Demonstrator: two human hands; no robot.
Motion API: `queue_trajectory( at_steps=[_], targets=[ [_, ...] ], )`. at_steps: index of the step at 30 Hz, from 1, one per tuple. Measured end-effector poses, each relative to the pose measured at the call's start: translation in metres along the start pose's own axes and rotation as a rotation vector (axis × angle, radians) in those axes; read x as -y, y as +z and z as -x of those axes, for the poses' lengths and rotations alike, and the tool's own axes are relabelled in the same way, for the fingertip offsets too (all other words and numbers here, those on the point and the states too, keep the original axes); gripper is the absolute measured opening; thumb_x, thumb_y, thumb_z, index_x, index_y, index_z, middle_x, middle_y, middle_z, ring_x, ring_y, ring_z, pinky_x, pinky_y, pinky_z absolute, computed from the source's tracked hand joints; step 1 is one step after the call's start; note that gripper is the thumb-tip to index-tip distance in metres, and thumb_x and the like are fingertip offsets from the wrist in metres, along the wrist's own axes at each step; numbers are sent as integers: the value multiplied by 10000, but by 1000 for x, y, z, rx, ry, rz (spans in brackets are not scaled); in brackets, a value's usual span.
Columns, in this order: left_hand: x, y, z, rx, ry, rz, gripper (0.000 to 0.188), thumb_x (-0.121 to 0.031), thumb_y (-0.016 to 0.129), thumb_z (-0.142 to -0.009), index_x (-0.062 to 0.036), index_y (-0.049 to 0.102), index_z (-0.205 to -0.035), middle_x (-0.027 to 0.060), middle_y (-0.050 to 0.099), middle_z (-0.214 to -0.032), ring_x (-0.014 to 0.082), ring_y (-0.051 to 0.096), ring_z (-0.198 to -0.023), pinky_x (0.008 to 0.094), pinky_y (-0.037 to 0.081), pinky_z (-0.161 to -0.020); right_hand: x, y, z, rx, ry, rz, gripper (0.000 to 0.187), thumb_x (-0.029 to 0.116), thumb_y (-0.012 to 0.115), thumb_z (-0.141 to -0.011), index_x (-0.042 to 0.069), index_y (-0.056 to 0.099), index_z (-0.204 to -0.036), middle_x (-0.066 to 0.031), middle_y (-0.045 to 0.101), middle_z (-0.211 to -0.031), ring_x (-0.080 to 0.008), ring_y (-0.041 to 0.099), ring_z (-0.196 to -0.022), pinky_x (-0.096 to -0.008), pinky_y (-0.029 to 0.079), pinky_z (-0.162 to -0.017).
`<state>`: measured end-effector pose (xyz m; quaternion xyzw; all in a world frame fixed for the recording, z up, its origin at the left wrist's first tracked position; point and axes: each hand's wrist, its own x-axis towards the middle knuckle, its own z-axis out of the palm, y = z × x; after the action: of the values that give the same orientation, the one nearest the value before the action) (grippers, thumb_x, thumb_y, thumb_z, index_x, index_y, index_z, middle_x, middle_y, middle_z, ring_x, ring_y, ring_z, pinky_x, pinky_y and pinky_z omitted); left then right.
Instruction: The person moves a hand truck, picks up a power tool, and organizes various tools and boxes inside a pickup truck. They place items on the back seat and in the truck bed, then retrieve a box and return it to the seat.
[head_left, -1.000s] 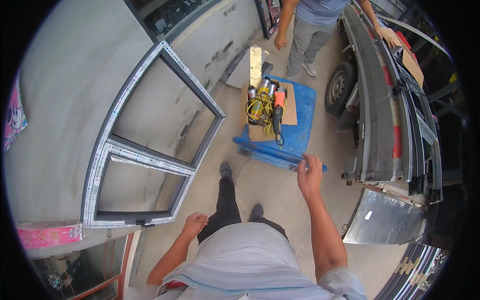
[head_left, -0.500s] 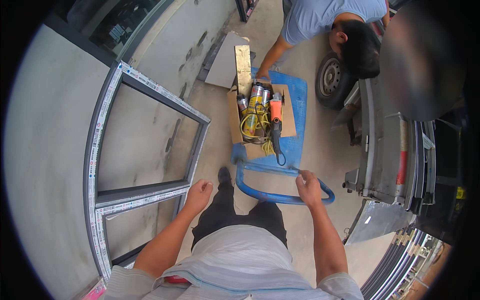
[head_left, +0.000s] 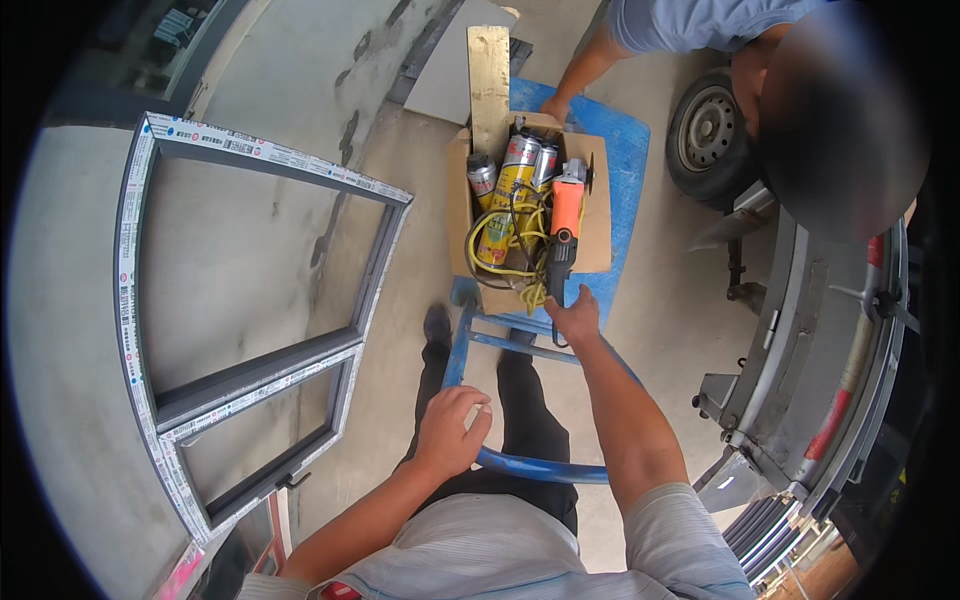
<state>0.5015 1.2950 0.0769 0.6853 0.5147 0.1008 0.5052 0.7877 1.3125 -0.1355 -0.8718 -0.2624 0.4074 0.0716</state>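
Note:
An orange and black angle grinder (head_left: 566, 215) leans upright in an open cardboard box (head_left: 597, 215), beside spray-type cans (head_left: 508, 195) and a tangled yellow cord (head_left: 480, 250). My right hand (head_left: 575, 318) is at the lower end of the grinder's black handle, thumb and fingers apart; whether it touches the handle is hard to tell. My left hand (head_left: 452, 430) hovers by the blue tube handle (head_left: 530, 466) of a flat cart, fingers loosely curved and thumb apart, with nothing in it. The box rests on the cart's blue deck (head_left: 622, 160).
Another person's hand (head_left: 556, 108) is at the box's far edge. A film-taped window frame (head_left: 255, 400) leans against the wall at left. A truck bed (head_left: 800, 330) with a wheel (head_left: 708, 130) stands at right. A gold-coloured board (head_left: 489, 90) sticks up from the box.
My right hand has moved from the cart handle forward to the grinder. My left hand has come inward to the handle's left side. The view is closer to the cart.

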Motion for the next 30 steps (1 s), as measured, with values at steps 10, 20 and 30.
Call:
queue_trajectory(
  at_steps=[10, 20, 30],
  targets=[
    [3, 7, -9, -47, 47, -9, 176, -78, 645, -837, -51, 726, -991, 130, 736, -985, 365, 682, -964, 498, 482, -1055, -10, 58, -79, 173, 137, -409, 1408, 508, 945, -671, -46, 124, -1670, -270, 349, -1625, -409, 418, -1483, -416, 376, -1229],
    [5, 7, -8, 18, 54, -29, 174, -52, 628, -843, -61, 725, -987, 123, 737, -975, 361, 685, -955, 519, 458, -1078, 0, 28, -65, 132, 152, -286, 815, 390, 882, -701, -33, 608, -1342, -212, 763, -1177, -349, 746, -1103, -416, 582, -966],
    [4, 6, -11, 14, 81, -31, 156, -47, 631, -833, -52, 717, -964, 133, 731, -960, 367, 678, -923, 506, 481, -1045, 12, -31, -49, 55, 162, 14, 569, 378, 842, -705, 24, 765, -1144, -212, 789, -1131, -362, 763, -1075, -440, 599, -941]
  ],
)
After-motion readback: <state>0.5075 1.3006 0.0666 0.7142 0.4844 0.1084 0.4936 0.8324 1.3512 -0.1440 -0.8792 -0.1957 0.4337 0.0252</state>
